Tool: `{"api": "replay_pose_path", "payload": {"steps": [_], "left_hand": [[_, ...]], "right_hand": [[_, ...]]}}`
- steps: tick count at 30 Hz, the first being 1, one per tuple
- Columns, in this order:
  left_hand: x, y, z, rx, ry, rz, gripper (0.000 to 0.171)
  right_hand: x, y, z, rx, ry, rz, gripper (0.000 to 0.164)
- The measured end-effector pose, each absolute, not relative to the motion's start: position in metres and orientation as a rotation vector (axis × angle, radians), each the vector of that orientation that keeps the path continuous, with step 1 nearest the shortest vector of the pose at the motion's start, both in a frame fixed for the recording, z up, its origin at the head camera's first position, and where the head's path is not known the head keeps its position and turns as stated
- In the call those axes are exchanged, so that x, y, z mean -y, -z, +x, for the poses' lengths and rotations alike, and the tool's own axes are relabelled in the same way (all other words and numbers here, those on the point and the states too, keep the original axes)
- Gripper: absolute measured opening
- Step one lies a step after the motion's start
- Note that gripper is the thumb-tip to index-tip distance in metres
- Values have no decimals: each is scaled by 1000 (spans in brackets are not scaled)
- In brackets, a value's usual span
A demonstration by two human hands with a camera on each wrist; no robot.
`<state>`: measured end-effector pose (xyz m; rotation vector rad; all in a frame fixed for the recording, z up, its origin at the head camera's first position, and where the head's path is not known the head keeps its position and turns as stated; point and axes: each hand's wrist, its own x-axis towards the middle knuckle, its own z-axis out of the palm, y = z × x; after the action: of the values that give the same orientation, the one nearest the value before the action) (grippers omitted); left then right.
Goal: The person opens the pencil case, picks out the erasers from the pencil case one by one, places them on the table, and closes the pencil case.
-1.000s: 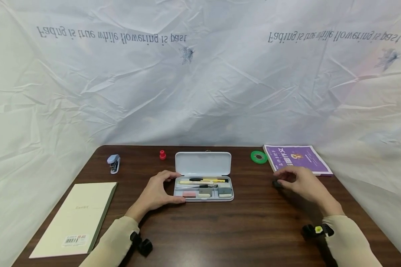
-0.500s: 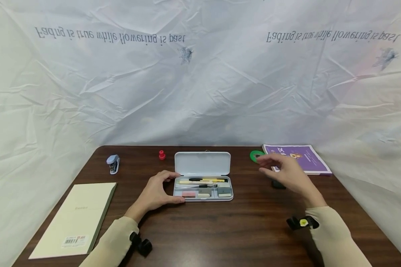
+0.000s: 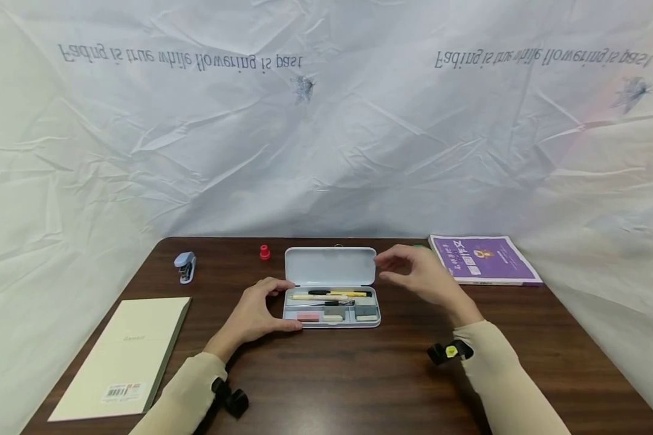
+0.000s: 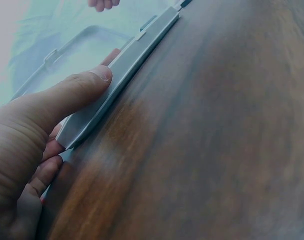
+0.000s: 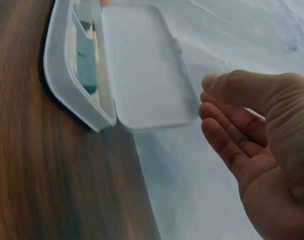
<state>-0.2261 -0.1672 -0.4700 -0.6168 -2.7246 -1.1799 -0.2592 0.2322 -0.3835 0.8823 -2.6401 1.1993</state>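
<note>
A pale pencil case (image 3: 371,325) lies on the brown table with its lid (image 3: 331,266) raised. It contains a yellow-and-black pencil (image 3: 355,293), other pens, a pink eraser (image 3: 308,316) and whitish blocks. My left hand (image 3: 253,313) grips the case's left end. In the left wrist view the thumb (image 4: 87,87) presses its front wall, and the other fingers are behind it. My right hand (image 3: 425,278) holds nothing. Its fingertips are at the lid's right upper edge, fingers loosely bent. In the right wrist view thumb and fingertips (image 5: 206,107) are right beside the lid's edge.
A cream notebook (image 3: 125,356) lies front left, with a light-blue stapler (image 3: 185,267) behind it. A small red knobbed object (image 3: 264,252) stands left of the lid. At back right is a purple book (image 3: 487,260); my right hand mostly hides a green tape roll (image 3: 421,246).
My right hand has moved left, from a small black object near the purple book to the case's lid. The black object is now hidden behind it. The left hand has stayed on the case.
</note>
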Motion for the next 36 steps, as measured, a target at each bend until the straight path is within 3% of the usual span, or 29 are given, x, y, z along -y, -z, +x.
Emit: {"api": "replay_pose_path", "payload": {"steps": [13,36], "left_hand": [[167,468,-226,2728,1169,-617,81],[167,467,-225,2740,1169,-605,81]], "right_hand": [[-206,409,-263,2823,-1062,1108,23],[-200,407,-260,2892,-892,1252,24]]}}
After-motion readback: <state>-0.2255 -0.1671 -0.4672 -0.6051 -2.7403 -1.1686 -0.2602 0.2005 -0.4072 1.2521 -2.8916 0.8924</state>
